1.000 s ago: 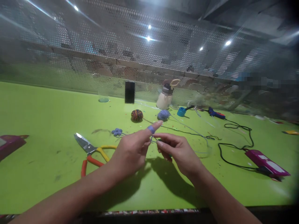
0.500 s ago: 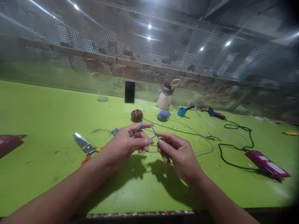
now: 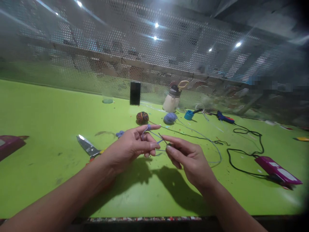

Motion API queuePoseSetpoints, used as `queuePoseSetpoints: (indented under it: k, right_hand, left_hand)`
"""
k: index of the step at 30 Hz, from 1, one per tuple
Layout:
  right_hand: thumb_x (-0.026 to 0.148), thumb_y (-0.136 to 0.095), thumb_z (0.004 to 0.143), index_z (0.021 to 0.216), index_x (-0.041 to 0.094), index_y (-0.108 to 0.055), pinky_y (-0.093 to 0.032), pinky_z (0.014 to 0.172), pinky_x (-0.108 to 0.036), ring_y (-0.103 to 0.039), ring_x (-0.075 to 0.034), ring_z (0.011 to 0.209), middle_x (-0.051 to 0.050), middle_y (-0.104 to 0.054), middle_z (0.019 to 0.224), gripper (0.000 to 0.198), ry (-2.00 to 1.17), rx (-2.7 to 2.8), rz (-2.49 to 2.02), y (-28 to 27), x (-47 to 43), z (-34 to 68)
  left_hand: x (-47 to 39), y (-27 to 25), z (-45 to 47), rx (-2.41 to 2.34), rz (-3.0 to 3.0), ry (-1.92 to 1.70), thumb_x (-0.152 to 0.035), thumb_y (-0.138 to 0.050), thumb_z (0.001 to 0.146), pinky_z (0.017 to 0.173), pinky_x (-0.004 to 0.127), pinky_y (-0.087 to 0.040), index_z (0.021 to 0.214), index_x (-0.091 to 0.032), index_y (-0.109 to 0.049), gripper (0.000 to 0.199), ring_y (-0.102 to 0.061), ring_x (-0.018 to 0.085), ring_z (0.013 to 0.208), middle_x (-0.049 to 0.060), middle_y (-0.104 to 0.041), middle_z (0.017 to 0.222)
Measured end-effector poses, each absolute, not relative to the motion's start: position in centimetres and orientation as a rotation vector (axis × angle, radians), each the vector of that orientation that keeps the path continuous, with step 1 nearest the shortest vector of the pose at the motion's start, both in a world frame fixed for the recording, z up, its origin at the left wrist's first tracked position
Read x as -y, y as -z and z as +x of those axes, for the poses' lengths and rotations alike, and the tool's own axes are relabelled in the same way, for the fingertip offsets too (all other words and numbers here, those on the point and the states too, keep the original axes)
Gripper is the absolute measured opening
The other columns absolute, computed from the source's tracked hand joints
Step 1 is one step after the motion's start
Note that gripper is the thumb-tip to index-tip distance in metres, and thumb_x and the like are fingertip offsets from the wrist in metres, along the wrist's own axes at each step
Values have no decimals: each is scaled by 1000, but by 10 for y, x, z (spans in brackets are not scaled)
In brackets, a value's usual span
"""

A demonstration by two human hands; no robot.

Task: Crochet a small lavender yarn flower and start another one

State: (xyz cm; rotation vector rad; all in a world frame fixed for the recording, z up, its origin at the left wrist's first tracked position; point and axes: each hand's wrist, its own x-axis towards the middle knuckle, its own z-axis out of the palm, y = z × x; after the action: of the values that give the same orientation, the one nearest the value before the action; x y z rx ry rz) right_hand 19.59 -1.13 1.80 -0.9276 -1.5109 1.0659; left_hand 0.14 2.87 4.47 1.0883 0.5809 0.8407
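My left hand [image 3: 135, 141] has lilac yarn [image 3: 149, 127] wound round its stretched index finger, and its thumb pinches the yarn against the other fingers. A thin crochet hook [image 3: 163, 138] is pinched between thumb and fingers of my right hand [image 3: 187, 154], its tip pointing up and left by the strand. Behind the hands lies a lilac yarn ball [image 3: 170, 118], whose strand loops round on the right. Beside it sits a dark multicoloured yarn ball [image 3: 142, 118]. A small lilac crocheted piece [image 3: 120, 133] shows just past my left hand.
Scissors [image 3: 88, 146] lie open left of my left forearm. At the back stand a phone [image 3: 135, 93], a bottle [image 3: 172, 99] and a blue tape roll [image 3: 189, 115]. A glue gun [image 3: 225, 117], black cord [image 3: 260, 141] and magenta box [image 3: 277, 170] lie on the right.
The hook has tipped further left and drawn slightly away from my left index finger. The yarn loop between the hands looks smaller. The view has shifted a little.
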Motion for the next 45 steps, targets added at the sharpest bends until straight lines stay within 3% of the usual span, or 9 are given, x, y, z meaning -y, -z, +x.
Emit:
queuePoseSetpoints:
  k: [16, 27, 33, 36, 38, 45]
  right_hand:
    - [26, -63, 89, 114, 30, -69, -29, 42, -18, -38, -6, 47, 5, -48, 60, 27, -1240, 1430, -963, -17, 9, 197]
    - [23, -59, 90, 123, 24, -63, -33, 45, -21, -38, -7, 50, 5, -46, 62, 33, -983, 1623, -1035, -22, 11, 197]
    - [14, -61, 87, 106, 19, -71, -43, 52, -23, -54, -10, 58, -1, -66, 74, 22, -520, 1858, -1013, -27, 12, 199]
    - [8, -61, 85, 103, 17, -71, -47, 60, -24, -61, -12, 69, -4, -71, 82, 22, -317, 1930, -934, -30, 13, 203]
    - [7, -61, 86, 104, 17, -72, -46, 58, -24, -60, -12, 66, -4, -70, 80, 23, -269, 1959, -908, -31, 13, 205]
    - [11, -63, 86, 103, 21, -73, -46, 57, -27, -59, -14, 64, -3, -68, 76, 23, -366, 1947, -936, -35, 15, 209]
  left_hand:
    - [-29, -43, 1, -662, 1187, -835, -16, -77, 73, 58, 23, -39, 122, -17, -57, 53, -58, 8, 60, -4, -63, 71]
    - [-29, -48, -4, -575, 1143, -839, -9, -75, 72, 59, 20, -43, 124, -17, -57, 56, -58, 8, 59, -3, -63, 71]
    - [-24, -54, -7, -471, 1096, -812, -2, -72, 72, 58, 20, -47, 139, -23, -42, 76, -58, 9, 62, -3, -62, 77]
    - [-24, -56, -7, -444, 1086, -823, -4, -72, 73, 57, 17, -46, 135, -21, -48, 69, -56, 7, 60, -2, -61, 76]
    - [-24, -57, -8, -431, 1080, -841, -5, -71, 73, 56, 17, -44, 133, -20, -52, 64, -55, 7, 59, -2, -61, 75]
    - [-26, -55, -9, -429, 1052, -909, -6, -68, 70, 53, 20, -38, 122, -19, -63, 54, -49, 9, 57, 0, -60, 72]
